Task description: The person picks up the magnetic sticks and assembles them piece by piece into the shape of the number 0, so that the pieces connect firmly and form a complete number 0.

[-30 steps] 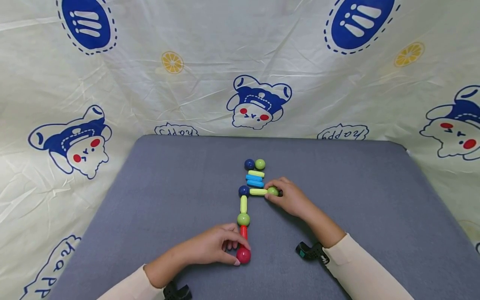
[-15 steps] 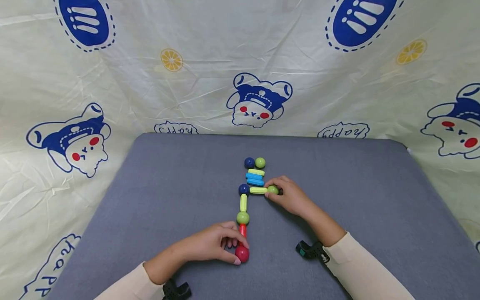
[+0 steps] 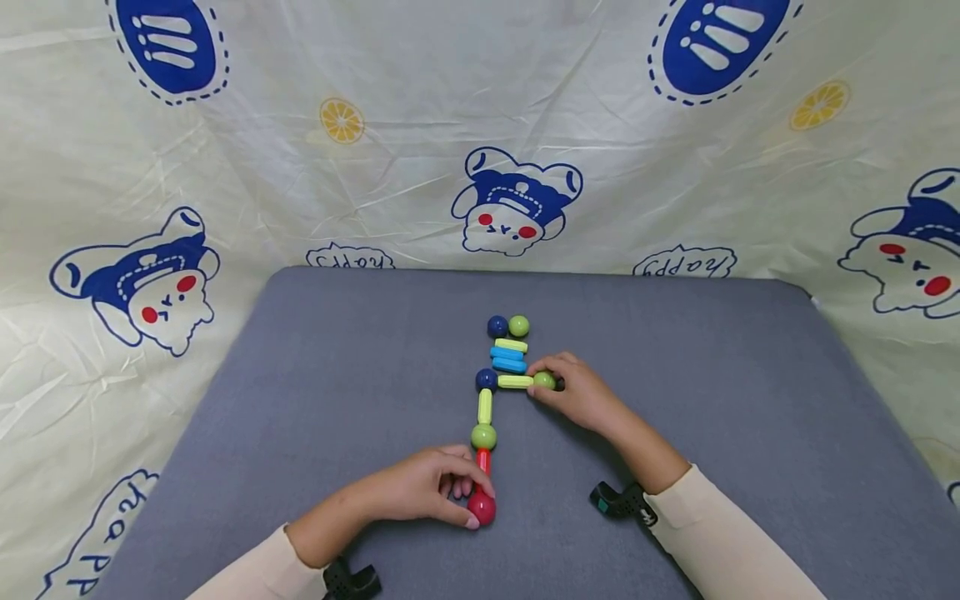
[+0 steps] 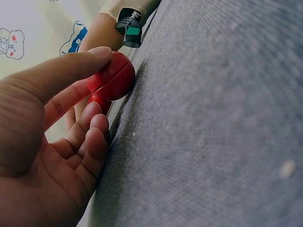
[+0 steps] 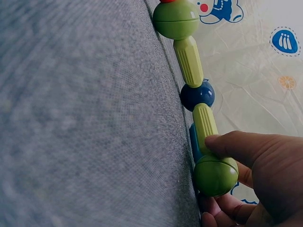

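Observation:
An L-shaped chain of balls and rods lies on the grey table. Its near end is a red ball [image 3: 482,507], pinched between the thumb and index finger of my left hand [image 3: 423,487]. A red rod [image 3: 483,461] joins it to a green ball [image 3: 483,437]. From there a yellow-green rod [image 3: 485,407] leads to a dark blue ball [image 3: 487,380]. Another yellow-green rod [image 3: 514,382] runs right to a second green ball [image 5: 216,175]. My right hand [image 3: 581,392] grips that ball, its thumb lying where rod and ball meet in the right wrist view.
Behind the chain lie two blue rods [image 3: 508,359] and a loose yellow-green rod [image 3: 511,345]. A dark blue ball [image 3: 497,326] and a green ball [image 3: 519,326] sit further back. A printed cloth [image 3: 405,192] hangs behind the grey table [image 3: 360,350].
The red ball at the chain's near end has shifted very slightly left. My hands keep their holds, and the right hand shows no clear movement.

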